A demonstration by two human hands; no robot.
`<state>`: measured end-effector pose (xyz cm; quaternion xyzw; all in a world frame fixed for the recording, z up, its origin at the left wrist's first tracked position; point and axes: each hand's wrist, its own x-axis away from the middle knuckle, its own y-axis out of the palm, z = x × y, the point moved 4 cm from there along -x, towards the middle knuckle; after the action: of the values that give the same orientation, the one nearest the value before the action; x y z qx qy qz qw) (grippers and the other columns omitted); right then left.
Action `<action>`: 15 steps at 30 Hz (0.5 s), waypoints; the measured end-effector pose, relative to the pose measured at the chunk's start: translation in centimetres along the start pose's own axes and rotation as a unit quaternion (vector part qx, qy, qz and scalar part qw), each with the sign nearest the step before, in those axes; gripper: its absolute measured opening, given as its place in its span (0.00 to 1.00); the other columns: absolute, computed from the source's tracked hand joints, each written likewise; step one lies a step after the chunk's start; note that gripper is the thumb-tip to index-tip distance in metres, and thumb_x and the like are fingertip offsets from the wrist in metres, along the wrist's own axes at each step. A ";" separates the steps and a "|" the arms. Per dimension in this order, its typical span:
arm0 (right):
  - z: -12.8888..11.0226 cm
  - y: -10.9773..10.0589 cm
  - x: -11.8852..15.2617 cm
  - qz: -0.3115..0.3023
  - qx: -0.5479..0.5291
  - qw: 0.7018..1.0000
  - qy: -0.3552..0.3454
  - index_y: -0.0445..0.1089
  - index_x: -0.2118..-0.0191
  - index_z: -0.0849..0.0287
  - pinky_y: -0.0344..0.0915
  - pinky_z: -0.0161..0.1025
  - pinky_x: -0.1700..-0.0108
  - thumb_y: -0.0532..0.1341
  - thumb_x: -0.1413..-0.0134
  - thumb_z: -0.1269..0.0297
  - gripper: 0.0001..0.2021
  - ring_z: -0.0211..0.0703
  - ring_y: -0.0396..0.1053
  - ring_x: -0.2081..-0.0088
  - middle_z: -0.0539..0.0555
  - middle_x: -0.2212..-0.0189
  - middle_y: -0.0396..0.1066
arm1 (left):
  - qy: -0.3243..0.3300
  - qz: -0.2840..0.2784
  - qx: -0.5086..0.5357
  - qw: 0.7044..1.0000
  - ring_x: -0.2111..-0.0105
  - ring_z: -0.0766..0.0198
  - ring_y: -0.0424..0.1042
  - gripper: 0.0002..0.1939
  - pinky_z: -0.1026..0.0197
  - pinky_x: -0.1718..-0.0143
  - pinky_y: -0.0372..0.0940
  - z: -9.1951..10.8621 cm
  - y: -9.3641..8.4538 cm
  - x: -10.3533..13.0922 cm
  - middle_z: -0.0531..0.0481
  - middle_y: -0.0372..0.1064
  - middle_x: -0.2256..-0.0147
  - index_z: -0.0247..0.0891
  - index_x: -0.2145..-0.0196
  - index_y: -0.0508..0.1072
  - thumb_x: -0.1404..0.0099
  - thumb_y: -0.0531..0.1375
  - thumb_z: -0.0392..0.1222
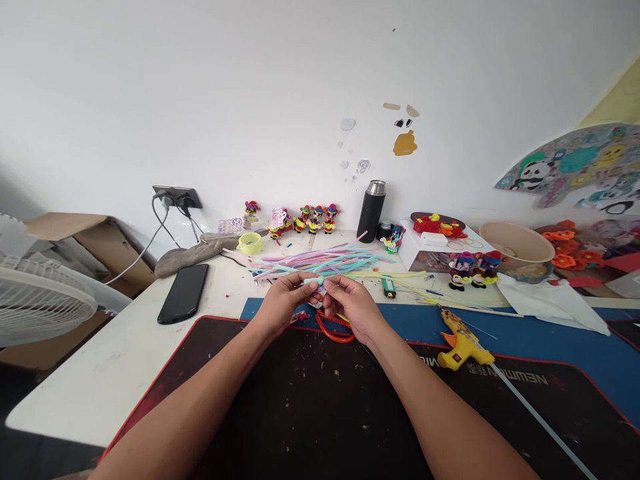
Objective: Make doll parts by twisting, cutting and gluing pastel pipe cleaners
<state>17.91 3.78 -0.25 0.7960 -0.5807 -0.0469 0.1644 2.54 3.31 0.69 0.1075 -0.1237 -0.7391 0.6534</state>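
My left hand (pixel 287 301) and my right hand (pixel 350 303) meet above the far part of the black mat (pixel 320 407). Both are closed, thumbs and fingers pinching a small mint-green and lilac fuzzy piece (pixel 315 283) between them. Its exact shape is partly hidden by the fingers. Red-handled pliers or scissors (pixel 336 333) lie on the mat just below my hands. Behind them, pink, lilac and mint pipe cleaners (pixel 320 260) are spread in a loose pile on the white table (pixel 100 360).
At the right lies a yellow glue gun (pixel 465 347) with a trailing cord. A black phone (pixel 183 294) and a fan (pixel 45 293) are at the left. Small figurines (pixel 315 219), a black bottle (pixel 372 212) and a yellow tape roll (pixel 251 243) stand near the wall.
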 end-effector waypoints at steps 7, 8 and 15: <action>-0.4 0.3 0.3 -0.009 -0.019 1.000 0.002 0.73 0.66 0.58 0.64 0.35 0.74 0.73 0.53 0.43 0.22 0.37 0.69 0.79 0.49 0.77 0.73 | 0.014 0.022 0.036 0.999 0.73 0.67 0.73 0.17 0.63 0.67 0.69 0.2 -0.3 -0.2 0.49 0.77 0.70 0.35 0.64 0.82 0.48 0.76 0.46; -0.4 0.3 0.3 -0.011 -0.020 1.000 0.003 0.73 0.65 0.58 0.64 0.35 0.74 0.73 0.53 0.44 0.22 0.36 0.69 0.79 0.49 0.77 0.73 | 0.013 0.021 0.033 0.999 0.73 0.67 0.73 0.17 0.63 0.66 0.69 0.1 -0.3 -0.2 0.49 0.77 0.70 0.35 0.64 0.82 0.48 0.76 0.46; 0.3 0.1 -0.1 -0.003 -0.027 1.000 0.009 0.73 0.60 0.58 0.66 0.36 0.73 0.76 0.56 0.51 0.22 0.37 0.69 0.79 0.47 0.79 0.72 | 0.014 0.012 0.024 1.000 0.74 0.66 0.73 0.16 0.62 0.66 0.69 0.0 -0.1 -0.2 0.49 0.77 0.70 0.34 0.65 0.82 0.47 0.75 0.46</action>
<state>17.67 3.80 -0.55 0.7933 -0.5754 -0.0558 0.1908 2.41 3.49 0.67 0.1318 -0.1338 -0.7266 0.6609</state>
